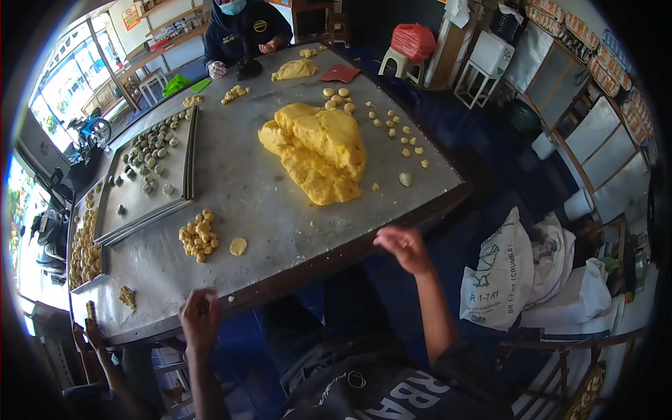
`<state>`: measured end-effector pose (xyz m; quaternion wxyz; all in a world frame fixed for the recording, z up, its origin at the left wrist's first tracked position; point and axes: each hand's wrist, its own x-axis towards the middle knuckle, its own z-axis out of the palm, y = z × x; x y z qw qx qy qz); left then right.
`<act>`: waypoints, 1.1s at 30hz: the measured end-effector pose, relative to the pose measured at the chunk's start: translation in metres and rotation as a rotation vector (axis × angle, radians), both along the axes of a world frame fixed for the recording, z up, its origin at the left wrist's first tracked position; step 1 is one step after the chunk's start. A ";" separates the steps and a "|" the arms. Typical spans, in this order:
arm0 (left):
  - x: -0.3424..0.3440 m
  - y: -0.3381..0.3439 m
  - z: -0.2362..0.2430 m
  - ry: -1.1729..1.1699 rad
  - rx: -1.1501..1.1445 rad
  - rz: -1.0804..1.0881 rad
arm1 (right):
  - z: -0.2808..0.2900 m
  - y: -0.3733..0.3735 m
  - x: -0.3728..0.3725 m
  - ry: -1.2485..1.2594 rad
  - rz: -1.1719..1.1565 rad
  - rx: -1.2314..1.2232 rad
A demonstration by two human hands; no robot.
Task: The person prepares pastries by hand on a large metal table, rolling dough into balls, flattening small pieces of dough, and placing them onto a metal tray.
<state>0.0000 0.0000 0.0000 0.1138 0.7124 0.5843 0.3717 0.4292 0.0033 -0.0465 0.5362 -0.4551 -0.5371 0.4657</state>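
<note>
My left hand (199, 318) hovers at the near table edge, fingers loosely bent and apart, with nothing visible in it. Beyond it lie a flattened dough disc (238, 246) and a pile of small dough balls (199, 236). My right hand (404, 248) is raised over the near right edge, fingers stretched out and holding nothing. A big torn mound of yellow dough (318, 157) sits in the middle of the metal-topped table (234, 164), apart from both hands. To its right are a single pale ball (405, 179) and scattered small dough pieces (393, 126).
Trays at left hold greenish balls (145, 155) and yellowish balls (85, 245). A masked person (245, 31) works at the far end; another person's hands (91, 336) hold something at the lower left. White sacks (497, 273) and a stool with a red bag (413, 43) stand right.
</note>
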 end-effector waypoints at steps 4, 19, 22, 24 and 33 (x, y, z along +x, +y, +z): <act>0.049 0.030 -0.062 -0.098 0.112 0.111 | -0.020 -0.001 0.032 -0.020 -0.240 0.039; 0.038 0.029 -0.112 0.054 0.071 0.256 | -0.013 0.176 0.193 -0.820 -0.354 -0.195; 0.040 0.029 -0.119 0.149 0.076 0.290 | -0.004 0.208 0.194 -1.260 -0.208 -0.377; 0.035 0.027 -0.120 0.154 0.084 0.325 | 0.006 0.215 0.176 -1.119 0.027 -0.512; 0.036 0.026 -0.115 0.194 0.170 0.287 | -0.040 0.188 0.160 -1.364 0.271 -0.372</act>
